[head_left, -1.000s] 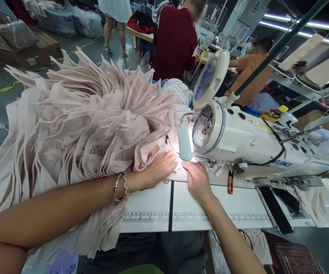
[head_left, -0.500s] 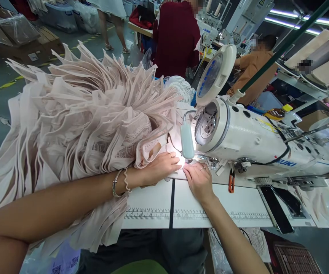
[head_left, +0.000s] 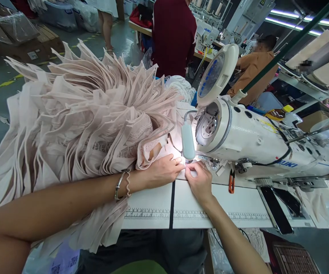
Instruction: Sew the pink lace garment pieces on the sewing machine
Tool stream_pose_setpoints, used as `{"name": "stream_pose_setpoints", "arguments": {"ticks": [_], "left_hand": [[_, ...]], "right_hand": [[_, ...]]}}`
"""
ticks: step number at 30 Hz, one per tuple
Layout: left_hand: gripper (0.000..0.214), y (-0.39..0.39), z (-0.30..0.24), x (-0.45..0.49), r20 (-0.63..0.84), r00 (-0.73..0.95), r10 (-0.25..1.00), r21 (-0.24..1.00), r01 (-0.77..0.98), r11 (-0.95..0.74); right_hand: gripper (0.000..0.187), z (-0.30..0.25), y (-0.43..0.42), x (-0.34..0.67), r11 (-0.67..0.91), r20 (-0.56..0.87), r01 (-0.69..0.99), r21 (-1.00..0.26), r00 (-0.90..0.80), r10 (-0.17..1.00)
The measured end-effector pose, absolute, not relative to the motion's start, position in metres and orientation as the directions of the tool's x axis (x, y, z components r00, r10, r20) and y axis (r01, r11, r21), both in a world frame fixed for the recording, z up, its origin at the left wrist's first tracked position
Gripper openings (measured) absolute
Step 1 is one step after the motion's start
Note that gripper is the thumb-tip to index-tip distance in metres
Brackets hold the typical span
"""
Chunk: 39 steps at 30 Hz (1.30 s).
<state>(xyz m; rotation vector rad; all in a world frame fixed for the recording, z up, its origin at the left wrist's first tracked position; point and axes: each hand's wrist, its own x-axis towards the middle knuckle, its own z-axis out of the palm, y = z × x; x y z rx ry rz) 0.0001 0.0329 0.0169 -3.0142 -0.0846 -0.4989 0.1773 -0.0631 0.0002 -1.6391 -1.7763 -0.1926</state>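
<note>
A white sewing machine (head_left: 250, 133) lies across the right half of the view, its lit needle area just beyond my fingertips. My left hand (head_left: 164, 171) has its fingers closed on a pale pink fabric piece (head_left: 168, 150) in front of the needle. Close beside it, my right hand (head_left: 199, 179) pinches at the fabric's edge with thumb and forefinger. A large heap of pale pink garment pieces with lace (head_left: 90, 114) spreads on the left, over my left forearm's far side. The needle itself is hidden behind a small pale green lamp (head_left: 187, 141).
Orange thread snips (head_left: 231, 182) and a dark phone (head_left: 275, 209) lie on the table right of my right hand. A round magnifier (head_left: 217, 76) stands above the machine head. A ruler scale (head_left: 150, 214) runs along the front edge. Other people sit and stand beyond.
My left hand has shifted slightly right, close to my right hand, and my right thumb and forefinger have bent into a rounder pinch. Beyond, the person in dark red has leaned slightly.
</note>
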Motion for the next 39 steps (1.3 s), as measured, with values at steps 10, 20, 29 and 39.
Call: {"name": "stream_pose_setpoints", "arguments": {"ticks": [10,20,29,39], "left_hand": [[0.033,0.035,0.0,0.003,0.472,0.875,0.11,-0.091,0.172,-0.981],[0.034,0.031,0.0,0.005,0.467,0.876,0.122,-0.093,0.186,-0.978],[0.03,0.03,0.008,0.002,0.362,0.909,0.205,-0.019,0.227,-0.974],[0.025,0.038,0.017,-0.014,0.311,0.924,0.221,0.218,0.157,-0.963]], "right_hand": [[0.021,0.005,-0.066,0.188,0.316,0.584,0.919,-0.234,-0.127,0.802],[0.036,0.011,-0.067,0.188,0.363,0.607,0.919,-0.153,-0.203,0.769],[0.035,0.01,-0.072,0.188,0.35,0.51,0.935,-0.054,-0.275,0.815],[0.037,0.007,-0.069,0.19,0.295,0.542,0.938,-0.184,-0.154,0.826]]}}
